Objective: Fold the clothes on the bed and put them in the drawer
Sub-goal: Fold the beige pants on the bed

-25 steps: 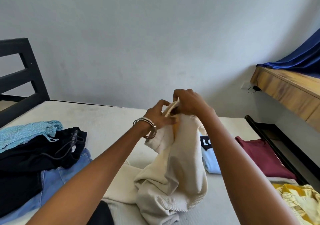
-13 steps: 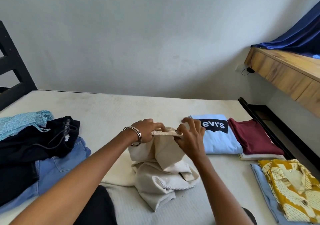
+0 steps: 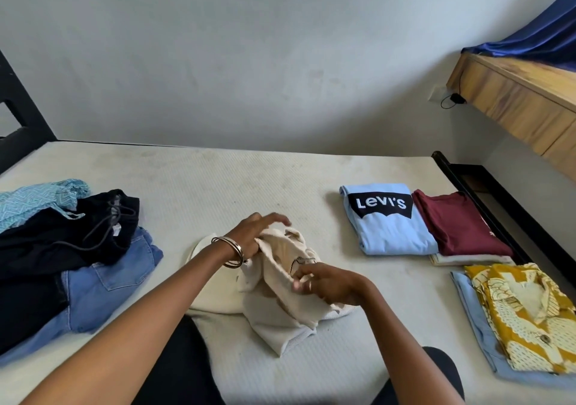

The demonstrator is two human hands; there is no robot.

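A crumpled cream garment (image 3: 280, 295) lies on the white mattress (image 3: 218, 180) in front of me. My left hand (image 3: 255, 236), with bangles on the wrist, rests on the garment's upper left part; its fingers are spread over the cloth and its thumb tucks under a fold. My right hand (image 3: 324, 283) pinches the fabric near the garment's middle with curled fingers. Unfolded clothes lie at the left: a black garment with a drawstring (image 3: 62, 236), blue jeans (image 3: 106, 283) and a light blue patterned piece (image 3: 34, 198).
Folded clothes sit at the right: a light blue Levi's shirt (image 3: 389, 226), a maroon shirt (image 3: 461, 223) on a white piece, and a yellow patterned shirt (image 3: 530, 314) on a blue one. A black bed frame (image 3: 486, 205) edges the mattress. A wooden shelf (image 3: 514, 99) juts from the wall.
The cream garment came down from mid-air onto the mattress. Both hands dropped with it; the right hand shifted lower and nearer to me, the left hand spread over the cloth.
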